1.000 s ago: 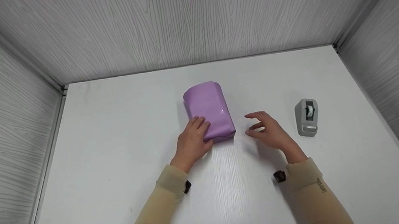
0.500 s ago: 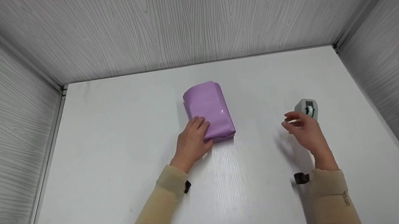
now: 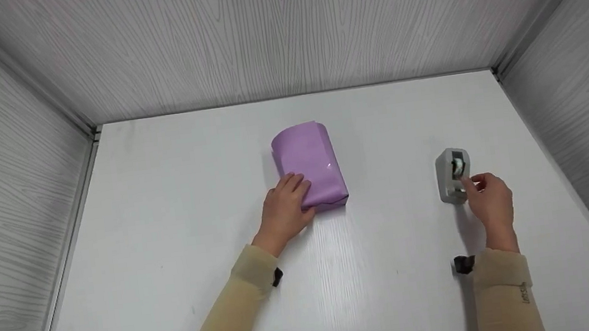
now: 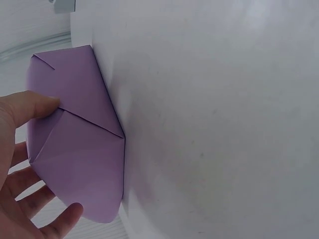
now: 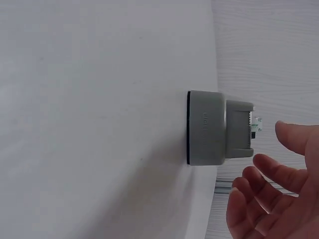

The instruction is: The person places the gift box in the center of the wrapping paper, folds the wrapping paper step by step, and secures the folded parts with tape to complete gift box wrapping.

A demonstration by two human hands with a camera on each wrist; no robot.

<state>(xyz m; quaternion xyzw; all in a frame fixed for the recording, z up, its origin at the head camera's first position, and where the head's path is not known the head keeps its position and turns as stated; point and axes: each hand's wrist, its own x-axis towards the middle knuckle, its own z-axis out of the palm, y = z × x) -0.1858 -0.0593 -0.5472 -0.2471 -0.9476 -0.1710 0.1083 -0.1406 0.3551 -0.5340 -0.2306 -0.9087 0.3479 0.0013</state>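
A box-shaped package wrapped in purple paper (image 3: pixel 307 158) lies near the middle of the table. My left hand (image 3: pixel 284 211) grips its near end, fingers over the top. In the left wrist view the thumb (image 4: pixel 42 105) presses on the folded end flaps (image 4: pixel 82 154). The package's far end looks like unfolded paper. Over on the right stands a grey tape dispenser (image 3: pixel 449 177) with a small roll in it. My right hand (image 3: pixel 491 203) is at its near right side. Thumb and fingers are spread apart, close to the tape end (image 5: pixel 256 124), holding nothing in the right wrist view.
The white tabletop (image 3: pixel 187 162) is enclosed by a grey wood-grain back panel (image 3: pixel 278 32) and side panels left (image 3: pixel 0 196) and right (image 3: pixel 580 68). Each wrist carries a small black camera (image 3: pixel 464 264).
My right hand has moved right, from beside the package, past the front of the tape dispenser to its right side. The left hand and the package have stayed in place.
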